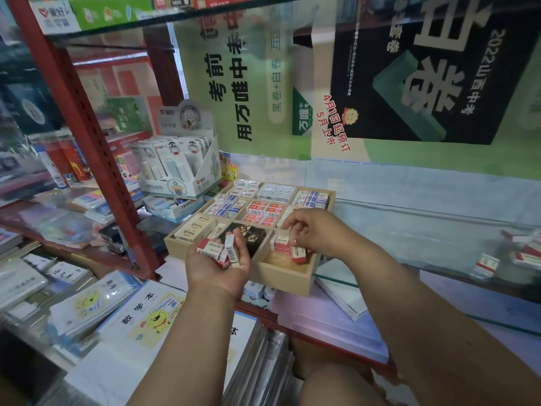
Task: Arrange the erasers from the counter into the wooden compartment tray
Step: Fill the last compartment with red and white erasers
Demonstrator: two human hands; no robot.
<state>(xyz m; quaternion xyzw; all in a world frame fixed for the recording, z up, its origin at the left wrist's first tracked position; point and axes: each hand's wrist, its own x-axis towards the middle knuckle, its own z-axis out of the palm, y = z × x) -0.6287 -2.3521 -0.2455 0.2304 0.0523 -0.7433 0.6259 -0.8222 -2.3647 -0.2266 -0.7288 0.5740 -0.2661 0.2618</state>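
Observation:
The wooden compartment tray [288,278] sits on the glass counter, most of its compartments filled with boxed erasers. My left hand [218,266] is palm up in front of the tray and holds several red-and-white erasers [218,250]. My right hand [314,232] reaches into the near right compartment, its fingers curled around a red-and-white eraser [300,254] beside others [281,241] lying there. More loose erasers [487,263] lie on the glass counter at the far right.
A red metal shelf post [87,136] stands left of the tray. A display box of correction tapes [181,168] sits behind the tray's left side. Stacked exercise books [128,315] lie low on the left. Posters cover the back wall.

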